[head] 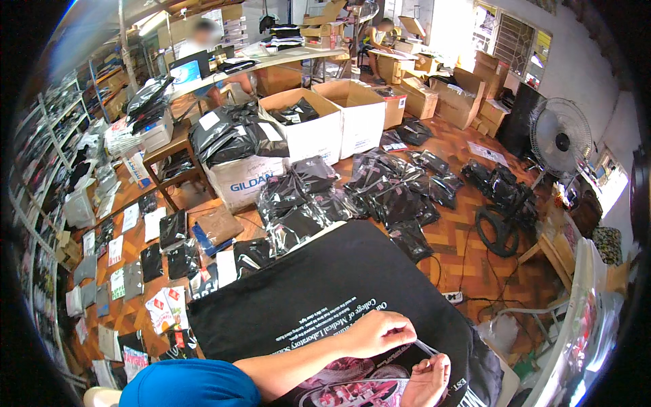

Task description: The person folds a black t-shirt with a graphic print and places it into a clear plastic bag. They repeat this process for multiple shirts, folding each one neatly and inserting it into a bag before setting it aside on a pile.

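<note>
A black printed T-shirt [285,290] lies spread over a pale board or table in front of me, with white lettering and a pink and white graphic. Above its print, my left hand [384,330] pinches one end of a thin, clear strip [426,348], which looks like plastic or tape. The other end is between the fingers of my right hand [427,379], lower and to the right. The strip is stretched between both hands. My left forearm crosses the shirt and partly hides the print.
Bagged black garments [391,193] cover the floor beyond the shirt. Open cartons [310,127] stand behind them. More folded garments [173,229] lie in rows at left. A standing fan [559,137], cables and a power strip [451,297] are at right. Two people sit farther back.
</note>
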{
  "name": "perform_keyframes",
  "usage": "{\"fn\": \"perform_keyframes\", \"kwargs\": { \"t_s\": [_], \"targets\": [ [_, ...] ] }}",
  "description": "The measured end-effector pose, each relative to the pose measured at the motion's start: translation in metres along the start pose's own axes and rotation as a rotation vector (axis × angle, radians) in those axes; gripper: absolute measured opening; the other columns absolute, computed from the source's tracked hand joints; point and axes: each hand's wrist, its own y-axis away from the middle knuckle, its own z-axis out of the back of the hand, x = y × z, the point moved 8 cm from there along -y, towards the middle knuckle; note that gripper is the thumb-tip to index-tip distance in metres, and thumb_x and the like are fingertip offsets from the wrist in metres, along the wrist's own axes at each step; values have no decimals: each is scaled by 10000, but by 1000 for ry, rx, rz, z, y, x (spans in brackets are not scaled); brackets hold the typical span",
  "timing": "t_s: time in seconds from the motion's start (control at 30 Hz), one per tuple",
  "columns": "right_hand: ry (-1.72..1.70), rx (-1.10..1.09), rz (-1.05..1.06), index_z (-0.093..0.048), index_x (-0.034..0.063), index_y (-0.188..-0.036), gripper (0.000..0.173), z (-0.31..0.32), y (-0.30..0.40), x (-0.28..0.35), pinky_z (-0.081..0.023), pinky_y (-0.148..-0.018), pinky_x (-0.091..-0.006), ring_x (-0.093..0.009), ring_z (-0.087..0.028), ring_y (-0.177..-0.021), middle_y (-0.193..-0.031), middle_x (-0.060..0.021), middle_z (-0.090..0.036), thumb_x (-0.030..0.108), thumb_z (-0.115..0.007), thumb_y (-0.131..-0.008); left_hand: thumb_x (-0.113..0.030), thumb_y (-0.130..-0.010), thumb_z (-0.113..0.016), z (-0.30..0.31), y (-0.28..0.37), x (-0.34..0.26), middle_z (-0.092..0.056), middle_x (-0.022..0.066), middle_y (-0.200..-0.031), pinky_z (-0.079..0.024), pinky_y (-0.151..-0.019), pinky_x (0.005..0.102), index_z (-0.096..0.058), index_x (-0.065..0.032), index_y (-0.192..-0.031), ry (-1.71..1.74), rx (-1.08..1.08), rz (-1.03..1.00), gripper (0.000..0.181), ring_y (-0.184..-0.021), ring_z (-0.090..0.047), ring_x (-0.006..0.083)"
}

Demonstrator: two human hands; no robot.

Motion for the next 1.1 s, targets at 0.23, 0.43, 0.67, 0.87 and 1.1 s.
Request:
{"fn": "perform_keyframes", "kwargs": {
  "t_s": [0.23,0.43,0.67,0.87,1.1],
  "targets": [
    [640,173,-74,-623,19,-887,48,-20,6,-19,-455,-620,-221,-95,-578,-655,-754,-12,-616,-21,-614,-862,-232,-982,-541,9,0,17,-574,9,-891,-440,-782,257,-611,-31,-956,495,-186,68,214,-870,-537,92],
    [779,82,69,-619,9,-897,13,-24,8,-11,-420,-611,-191,-48,-528,-684,-786,4,-609,21,-623,-894,-203,-950,-580,-7,3,6,-630,73,-851,-484,-725,288,-625,-13,-932,194,-26,102,197,-779,-613,160],
    [485,-24,50,-624,11,-950,59,-2,1,-11,-482,-670,-234,-116,-579,-765,-891,-41,-638,-1,-620,-892,-342,-917,-585,-22,3,18,-638,172,-737,-470,-612,427,-682,-41,-853,-154,150,60,323,-685,-628,344],
    [343,-55,-75,-609,11,-951,61,3,2,-17,-513,-685,-279,-156,-601,-768,-899,-71,-638,28,-617,-892,-409,-938,-543,-19,6,15,-625,185,-720,-450,-594,425,-673,-37,-822,-236,263,213,411,-688,-619,359],
    [119,87,-97,-580,41,-1055,160,-4,-8,-9,-516,-788,-378,-232,-617,-939,-1068,-124,-629,127,-591,-920,-297,-905,-602,-23,-1,19,-613,156,-733,-468,-642,403,-639,-36,-849,-179,69,-12,270,-690,-604,341]
  ]
}}
